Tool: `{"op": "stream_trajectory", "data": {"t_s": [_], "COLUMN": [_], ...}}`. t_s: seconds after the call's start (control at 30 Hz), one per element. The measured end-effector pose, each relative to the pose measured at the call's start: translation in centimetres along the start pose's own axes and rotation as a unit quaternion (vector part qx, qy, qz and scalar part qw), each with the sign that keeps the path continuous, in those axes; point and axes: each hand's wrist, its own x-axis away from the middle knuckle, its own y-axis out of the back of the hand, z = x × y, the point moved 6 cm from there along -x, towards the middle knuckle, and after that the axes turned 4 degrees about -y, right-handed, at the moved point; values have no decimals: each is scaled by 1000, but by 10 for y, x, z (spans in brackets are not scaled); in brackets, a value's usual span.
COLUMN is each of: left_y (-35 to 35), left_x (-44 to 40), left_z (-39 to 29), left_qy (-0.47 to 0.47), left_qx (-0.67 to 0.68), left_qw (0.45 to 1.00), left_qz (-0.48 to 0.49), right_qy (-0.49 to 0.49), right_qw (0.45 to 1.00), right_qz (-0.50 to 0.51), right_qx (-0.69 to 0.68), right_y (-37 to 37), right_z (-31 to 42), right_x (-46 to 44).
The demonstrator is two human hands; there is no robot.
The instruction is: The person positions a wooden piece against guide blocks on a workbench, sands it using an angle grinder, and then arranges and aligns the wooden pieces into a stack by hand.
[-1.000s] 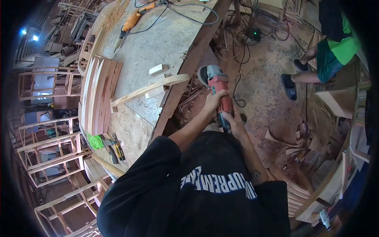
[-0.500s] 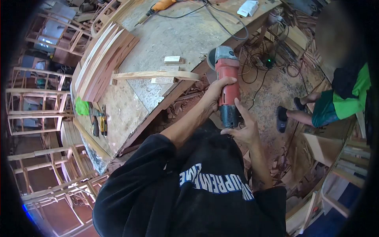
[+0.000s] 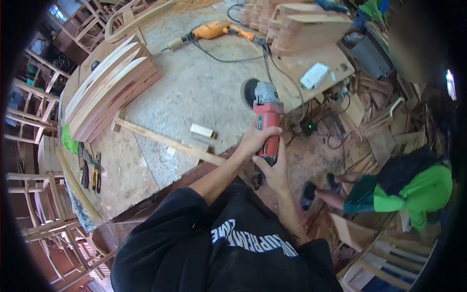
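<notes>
A red and black angle grinder (image 3: pixel 268 117) with a silver head and a dark disc (image 3: pixel 250 93) is held out in front of my body, near the workbench's edge. My left hand (image 3: pixel 257 140) wraps round the red body, thumb across the top. Around the black rear end, my right hand (image 3: pixel 275 171) closes with its thumb and fingers on either side. Left of the grinder, a thin curved wooden strip (image 3: pixel 160 139) lies across the bench (image 3: pixel 189 87), one end jutting past the edge. Small wood blocks (image 3: pixel 201 130) sit beside it.
Stacked curved wooden pieces (image 3: pixel 109 92) stand at the bench's left, near pliers (image 3: pixel 97 170). An orange drill (image 3: pixel 211 30) with a trailing cord lies farther back. Cords and scrap litter the floor at right, where a person in a green shirt (image 3: pixel 413 190) bends over.
The view has shifted, showing more of the bench's far side. My hands and the grinder have moved forward, and my right-hand fingers have closed more around its rear end.
</notes>
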Motion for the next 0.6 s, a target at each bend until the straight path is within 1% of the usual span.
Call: {"op": "stream_trajectory", "data": {"t_s": [0.03,0.07,0.1,0.13,0.17,0.2,0.23,0.27,0.3,0.33,0.37,0.4,0.43,0.47,0.5,0.53,0.57,0.6], "left_y": [3,6,9,13,14,14,14,14,18,20,22,24,32,36,36,37,38,39], "left_x": [-13,-28,-41,-50,-60,-70,-78,-86,-98,-107,-110,-119,-130,-133,-135,-134,-136,-144], "left_z": [-3,-6,-11,-15,-15,-15,-12,-7,-3,-3,-4,5,19,20,24,21,19,27], "left_qy": [-5,-50,-91,-91,-57,-23,27,29,3,-24,-29,-30,-53,-73,-71,-38,-6,-7], "left_qx": [9,-7,-23,-15,24,63,121,127,76,22,10,15,-24,-61,-55,-106,-158,-158], "left_qw": [1000,999,996,996,998,997,990,990,997,999,998,998,993,985,983,978,968,966], "left_qz": [-4,1,4,-4,16,37,62,57,27,-6,-49,-59,-102,-146,-158,-176,-192,-203], "right_qy": [3,4,-94,-194,-187,-193,-232,-264,-258,-264,-303,-337,-343,-225,-92,-97,-34,36], "right_qw": [999,999,979,933,922,921,841,736,716,716,769,814,811,919,980,978,986,957], "right_qz": [24,33,74,110,139,145,187,219,241,245,219,194,203,175,141,151,144,131], "right_qx": [-48,-42,-165,-284,-311,-305,-451,-584,-602,-598,-519,-433,-427,-271,-103,-102,81,258], "right_y": [-2,1,1,-3,-5,-5,-11,-14,-11,-3,9,19,17,23,28,24,21,17], "right_z": [2,0,-14,-25,-23,-29,-40,-51,-70,-70,-77,-85,-82,-71,-55,-52,-44,-39], "right_x": [-15,-27,-36,-41,-50,-59,-65,-67,-74,-82,-89,-95,-103,-121,-131,-134,-138,-142]}}
